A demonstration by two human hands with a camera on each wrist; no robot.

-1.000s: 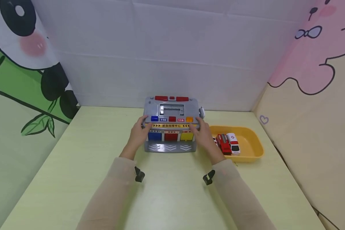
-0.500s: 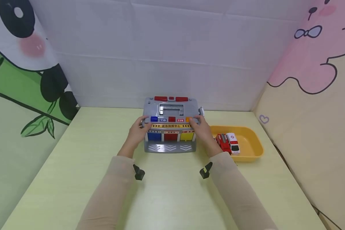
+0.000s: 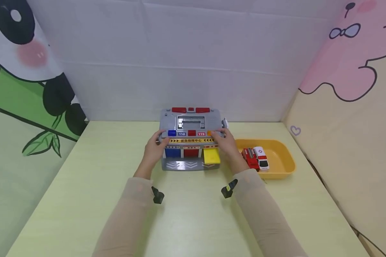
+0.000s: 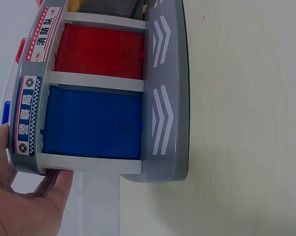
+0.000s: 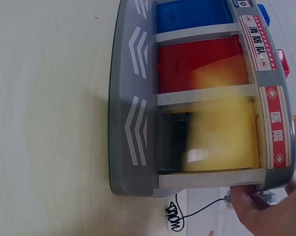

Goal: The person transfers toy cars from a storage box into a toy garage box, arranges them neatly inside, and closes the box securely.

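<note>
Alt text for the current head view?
A person's left hand and right hand grip a gray toy garage by its ends, yellow door open, blue door and red door closed. A yellow tray holding toy vehicles sits at right.

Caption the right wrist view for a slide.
Right hand gripping one end of a grey toy garage, its yellow door open and blurred beside the closed red door.

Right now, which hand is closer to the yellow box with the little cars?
Right. The right hand is just beside the yellow box; the left hand is at the far end of the toy garage.
</note>
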